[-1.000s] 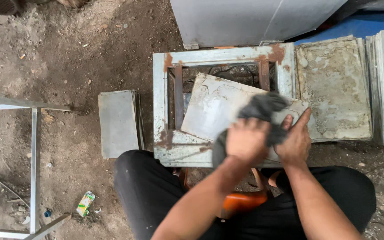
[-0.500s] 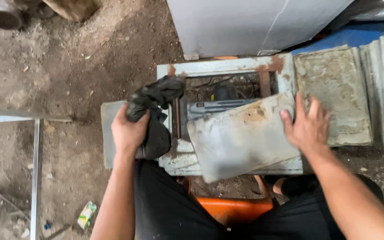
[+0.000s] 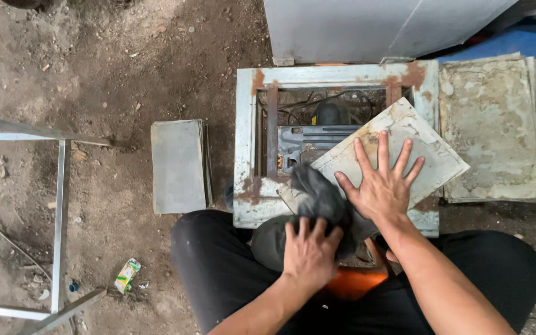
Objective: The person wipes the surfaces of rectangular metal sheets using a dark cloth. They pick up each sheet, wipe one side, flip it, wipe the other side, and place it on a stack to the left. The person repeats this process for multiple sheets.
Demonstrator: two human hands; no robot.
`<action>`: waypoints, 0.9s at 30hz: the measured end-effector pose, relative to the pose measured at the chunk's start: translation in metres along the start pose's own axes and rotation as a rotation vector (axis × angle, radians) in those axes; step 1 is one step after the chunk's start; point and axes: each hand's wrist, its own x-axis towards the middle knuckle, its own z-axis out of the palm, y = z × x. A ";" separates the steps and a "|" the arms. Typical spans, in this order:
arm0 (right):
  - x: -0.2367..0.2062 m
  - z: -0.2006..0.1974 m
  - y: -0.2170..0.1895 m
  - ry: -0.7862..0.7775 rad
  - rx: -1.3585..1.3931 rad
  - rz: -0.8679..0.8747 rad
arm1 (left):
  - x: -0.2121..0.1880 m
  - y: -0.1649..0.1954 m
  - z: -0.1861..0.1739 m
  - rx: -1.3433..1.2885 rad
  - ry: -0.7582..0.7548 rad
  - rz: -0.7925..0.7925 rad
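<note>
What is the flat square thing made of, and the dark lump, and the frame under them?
The square slab looks like stone or cement tile: pale, matte, stained. The dark lump looks like soft cloth: crumpled folds. The frame looks like painted metal, with rust patches.

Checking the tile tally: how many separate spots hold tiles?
3: one tile on the metal frame under the right hand; grey stack left of it; stained stack right. Stack depths unclear.
</note>
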 end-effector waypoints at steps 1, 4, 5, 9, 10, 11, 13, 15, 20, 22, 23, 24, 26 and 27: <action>0.001 -0.002 0.000 0.003 -0.006 -0.015 | -0.003 -0.001 -0.006 0.057 0.040 0.028; -0.001 -0.003 -0.003 0.041 -0.006 -0.051 | 0.010 -0.025 -0.045 0.178 0.153 -0.043; -0.002 -0.003 -0.004 0.048 0.008 -0.061 | 0.028 -0.046 -0.067 0.170 0.167 -0.179; -0.002 -0.003 -0.003 0.065 -0.003 -0.049 | 0.055 -0.073 -0.072 0.091 0.437 -0.308; 0.000 -0.003 -0.002 0.033 -0.014 -0.076 | 0.053 -0.071 -0.058 0.134 0.463 -0.322; 0.001 -0.004 0.000 0.006 -0.024 -0.098 | 0.047 -0.068 -0.042 0.117 0.459 -0.307; 0.006 -0.005 0.002 0.007 -0.034 -0.127 | 0.031 -0.062 -0.011 0.090 0.470 -0.268; 0.008 -0.005 0.002 -0.007 -0.031 -0.158 | 0.017 -0.055 0.007 0.120 0.463 -0.223; 0.008 -0.006 0.003 0.007 -0.006 -0.203 | -0.012 -0.005 0.014 0.134 0.285 0.171; 0.009 -0.007 0.005 0.034 0.004 -0.214 | 0.002 0.000 0.004 0.149 0.321 0.131; 0.010 -0.007 0.005 0.029 -0.001 -0.215 | 0.014 -0.001 -0.003 0.149 0.332 0.113; 0.010 -0.008 0.005 0.014 -0.007 -0.217 | 0.028 -0.011 -0.010 0.071 0.391 0.053; 0.011 -0.008 0.005 0.038 0.025 -0.209 | 0.075 -0.037 -0.033 -0.010 0.442 -0.097; 0.012 -0.007 0.005 0.045 0.044 -0.206 | 0.081 -0.039 -0.037 -0.017 0.423 -0.190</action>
